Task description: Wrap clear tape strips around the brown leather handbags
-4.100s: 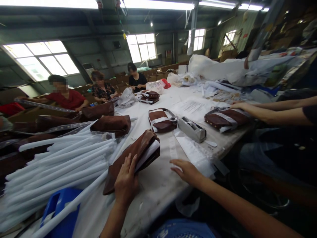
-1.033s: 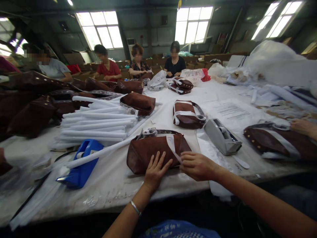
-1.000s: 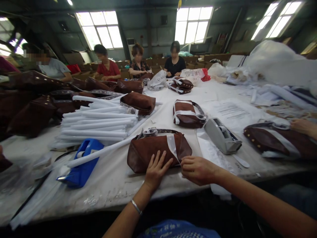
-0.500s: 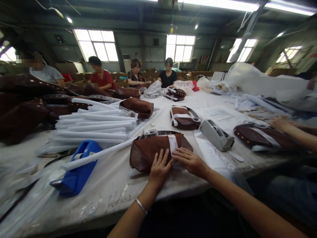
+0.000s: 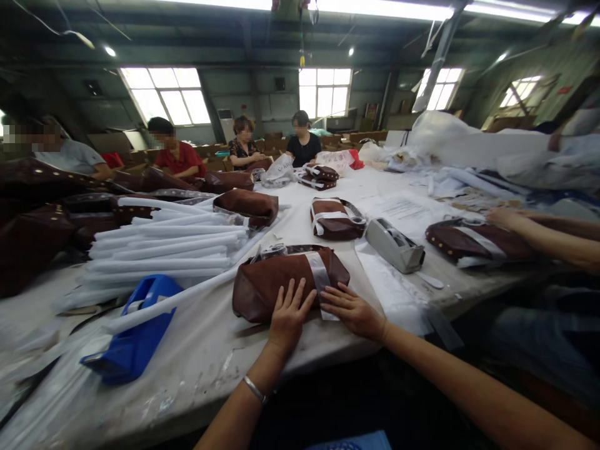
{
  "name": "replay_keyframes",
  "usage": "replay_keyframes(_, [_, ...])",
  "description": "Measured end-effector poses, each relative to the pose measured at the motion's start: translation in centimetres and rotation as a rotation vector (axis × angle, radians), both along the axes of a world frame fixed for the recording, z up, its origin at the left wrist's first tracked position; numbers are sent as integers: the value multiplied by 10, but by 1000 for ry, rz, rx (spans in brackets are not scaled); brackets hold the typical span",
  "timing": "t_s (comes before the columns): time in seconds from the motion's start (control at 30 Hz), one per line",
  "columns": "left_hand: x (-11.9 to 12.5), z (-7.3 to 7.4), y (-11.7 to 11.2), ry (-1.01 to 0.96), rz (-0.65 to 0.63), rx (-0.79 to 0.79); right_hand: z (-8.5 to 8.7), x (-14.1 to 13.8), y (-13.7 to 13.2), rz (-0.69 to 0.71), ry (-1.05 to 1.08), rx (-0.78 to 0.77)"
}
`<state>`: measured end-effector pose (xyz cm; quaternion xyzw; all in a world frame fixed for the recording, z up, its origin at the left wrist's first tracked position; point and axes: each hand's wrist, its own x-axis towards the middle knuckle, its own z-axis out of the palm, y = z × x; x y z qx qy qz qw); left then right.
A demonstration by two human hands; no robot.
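A blue tape dispenser [image 5: 140, 347] lies before white tubes [image 5: 164, 248]. Near the table's [image 5: 201, 350] front edge, a brown bag [image 5: 260, 287] bears the left hand [image 5: 285, 319], splayed flat, and the right hand [image 5: 355, 312], fingers extended on a white strip [image 5: 319, 270], neither gripping; rightward stands a grey dispenser [image 5: 391, 245].

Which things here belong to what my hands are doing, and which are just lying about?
In the job:
brown bag, under the left hand
white strip, partly under the right hand
perhaps gray tape dispenser

Seemingly lying about:
blue tape dispenser
printed sheet
white spoon-shaped thing
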<state>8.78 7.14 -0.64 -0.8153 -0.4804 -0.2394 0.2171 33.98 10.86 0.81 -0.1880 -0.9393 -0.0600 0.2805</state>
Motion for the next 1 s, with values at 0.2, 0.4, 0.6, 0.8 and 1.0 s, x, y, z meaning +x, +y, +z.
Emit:
replay_keyframes(0.2, [15, 22, -3, 79, 91, -49, -5, 5, 0, 30, 0, -58])
replay_keyframes(0.4, [20, 22, 11, 261, -162, -47, 7, 7, -2, 78, 32, -149])
replay_keyframes(0.6, [19, 6, 13, 169, -146, -85, 10, 29, -23, -420, 387, -278])
replay_keyframes(0.8, [20, 9, 11, 125, -154, -119, -11, 27, -61, -764, 202, -340])
replay_keyframes(1.0, [20, 10, 10, 126, -150, -133, -6, 2, -79, -703, 336, -393])
